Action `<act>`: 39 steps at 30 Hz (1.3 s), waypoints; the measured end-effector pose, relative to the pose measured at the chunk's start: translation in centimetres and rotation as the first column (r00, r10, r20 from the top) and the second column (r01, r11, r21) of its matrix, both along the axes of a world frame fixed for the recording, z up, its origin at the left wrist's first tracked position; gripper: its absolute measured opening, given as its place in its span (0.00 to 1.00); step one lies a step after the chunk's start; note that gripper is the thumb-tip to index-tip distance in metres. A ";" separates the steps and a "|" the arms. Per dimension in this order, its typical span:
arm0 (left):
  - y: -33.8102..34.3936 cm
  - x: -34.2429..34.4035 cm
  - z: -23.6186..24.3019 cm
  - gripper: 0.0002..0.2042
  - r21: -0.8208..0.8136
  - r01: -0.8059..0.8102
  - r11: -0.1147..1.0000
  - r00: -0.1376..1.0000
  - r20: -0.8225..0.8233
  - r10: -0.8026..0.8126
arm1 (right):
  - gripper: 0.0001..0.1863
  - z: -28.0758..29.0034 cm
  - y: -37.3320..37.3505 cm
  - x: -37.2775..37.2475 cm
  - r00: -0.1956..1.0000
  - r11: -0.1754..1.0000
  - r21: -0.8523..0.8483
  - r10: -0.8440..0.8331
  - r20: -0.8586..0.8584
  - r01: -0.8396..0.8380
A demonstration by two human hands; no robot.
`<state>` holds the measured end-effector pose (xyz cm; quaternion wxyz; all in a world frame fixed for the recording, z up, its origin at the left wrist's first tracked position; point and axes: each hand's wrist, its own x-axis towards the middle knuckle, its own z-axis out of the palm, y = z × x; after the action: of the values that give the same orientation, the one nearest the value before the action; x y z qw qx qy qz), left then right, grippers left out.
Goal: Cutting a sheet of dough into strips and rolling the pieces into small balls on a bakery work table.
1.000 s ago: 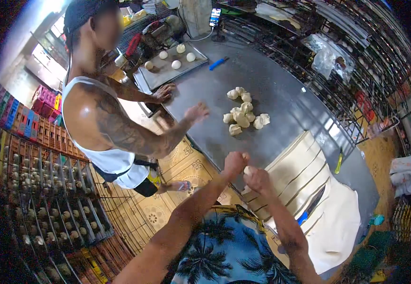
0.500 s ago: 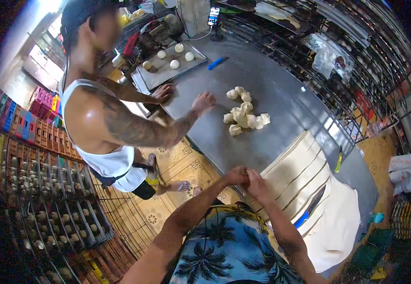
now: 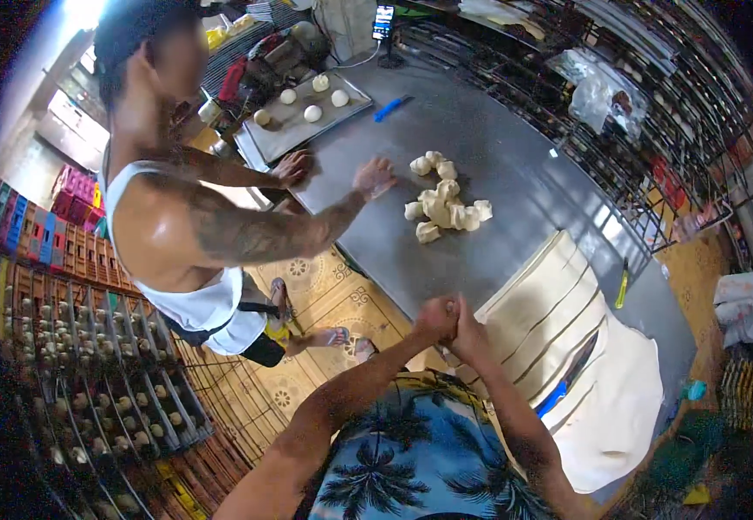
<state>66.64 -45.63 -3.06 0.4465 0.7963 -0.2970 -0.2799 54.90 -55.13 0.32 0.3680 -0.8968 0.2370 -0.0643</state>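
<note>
My left hand [image 3: 435,319] and my right hand [image 3: 466,334] are closed and pressed together over the near edge of the metal table. Whatever lies between their fingers is hidden. Beside my right hand spreads a thick sheet of pale dough [image 3: 623,394], its left part cut into long strips. A knife with a blue handle [image 3: 553,399] rests on the sheet. Farther up the table lies a loose cluster of torn dough lumps [image 3: 446,208].
On the left a co-worker [image 3: 173,217] reaches both hands over the table [image 3: 342,208]. Dough balls sit on a tray [image 3: 294,134] near a blue-handled tool [image 3: 389,108]. A yellow-green cutter [image 3: 622,286] lies right of the sheet. Racks [image 3: 108,381] stand left, and more shelving [image 3: 654,113] right.
My joined hands have turned slightly against each other and stay at the table's edge. The co-worker's hands shift a little, and the whole view has moved slightly.
</note>
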 end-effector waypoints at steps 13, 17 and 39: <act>0.6 -0.7 -4.8 0.13 0.183 0.095 0.978 0.598 0.776 -0.203 | 0.14 -1.9 -0.1 -0.9 0.955 0.990 -0.076 0.089 -0.283 -0.115; -0.1 1.7 -6.1 0.15 -0.008 0.026 1.000 0.866 0.499 -0.018 | 0.15 2.3 1.4 -0.2 0.957 0.958 0.034 0.287 -0.039 -0.286; 6.8 -1.9 0.3 0.23 -0.209 0.276 0.938 0.813 -0.470 -0.344 | 0.21 -0.2 -0.4 -3.4 0.965 0.935 0.240 0.254 0.064 -0.262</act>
<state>64.74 -38.84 -2.76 0.5073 0.6064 -0.3150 -0.5251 51.47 -55.49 0.12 0.4856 -0.8662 0.1177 0.0000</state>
